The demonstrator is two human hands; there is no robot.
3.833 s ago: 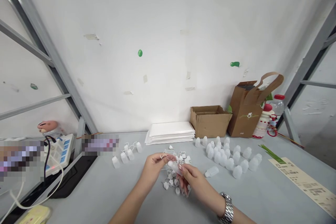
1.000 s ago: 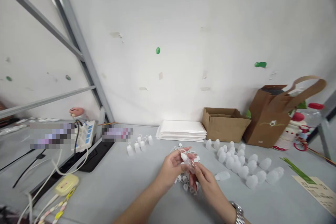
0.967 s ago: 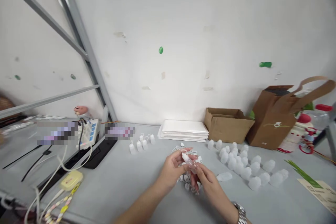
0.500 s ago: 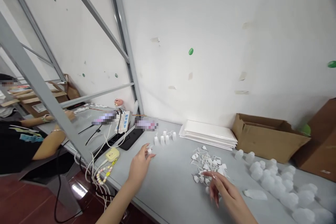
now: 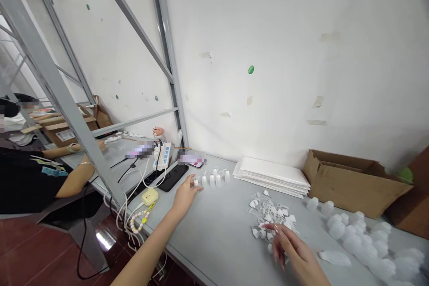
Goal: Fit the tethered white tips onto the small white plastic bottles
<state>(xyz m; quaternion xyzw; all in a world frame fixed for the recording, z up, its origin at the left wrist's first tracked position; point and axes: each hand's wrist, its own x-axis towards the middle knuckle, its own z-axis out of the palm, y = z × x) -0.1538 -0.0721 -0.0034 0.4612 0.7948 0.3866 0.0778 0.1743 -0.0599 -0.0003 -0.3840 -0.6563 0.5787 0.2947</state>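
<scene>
With its thumb and fingers, my left hand (image 5: pixel 185 195) holds a small white bottle (image 5: pixel 196 183) at the left end of a short row of similar capped bottles (image 5: pixel 212 180). Whether that bottle rests on the table cannot be made out. My right hand (image 5: pixel 291 246) hovers at the near edge of a loose pile of white caps with looped straps (image 5: pixel 273 210). Its index finger stretches over the caps and the other fingers hang downward, apart, with nothing visible in them.
Several uncapped translucent bottles (image 5: pixel 351 241) lie and stand at right, before a cardboard box (image 5: pixel 355 183). A stack of white flat sheets (image 5: pixel 271 175) lies by the wall. A black phone (image 5: pixel 173 178), power strip (image 5: pixel 162 156) and cables are at left. Another person's arm (image 5: pixel 75 181) is beyond the metal post.
My left hand has brought the small bottle up to the end of the row. My right hand stays at the cap pile. The view has shifted slightly left.
</scene>
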